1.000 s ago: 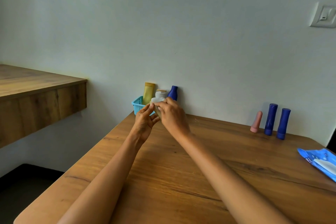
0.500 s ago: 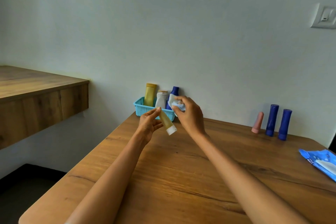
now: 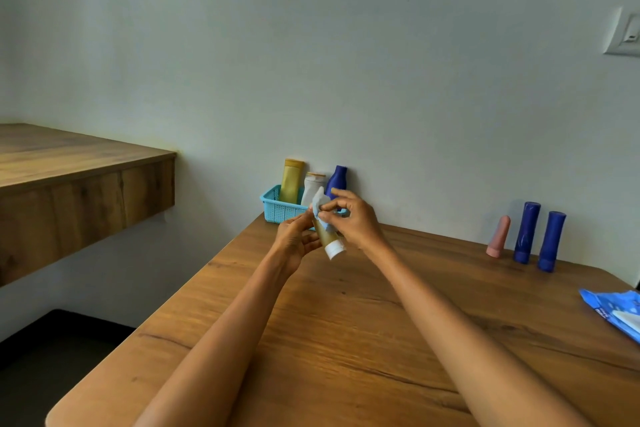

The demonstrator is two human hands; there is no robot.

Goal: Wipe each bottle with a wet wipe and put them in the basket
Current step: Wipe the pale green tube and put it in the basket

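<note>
mid-frame, the left hand [image 3: 294, 243] gripped the gold tube [image 3: 328, 238] while the right hand [image 3: 349, 218] pinched the wet wipe [image 3: 319, 206] against it; a slick tube might have slipped onto the table [image 3: 346, 340], short of the basket [image 3: 277, 206].

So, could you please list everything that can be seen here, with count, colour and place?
tube: 1, yellow-brown with white cap, held above the table, cap pointing down
wipe: 1, white, against the tube's upper part
basket: 1, light blue, far end of the table by the wall
bottles in basket: 3, yellow, white, dark blue, upright
bottles at the wall, right: 3, one pink, two dark blue, standing on the table
wipe pack: 1, blue, right edge of the table
table: 1, brown wood
shelf: 1, brown wood, left
wall switch: 1, white, upper right
left hand: holds the tube
right hand: pinches the wipe
</note>
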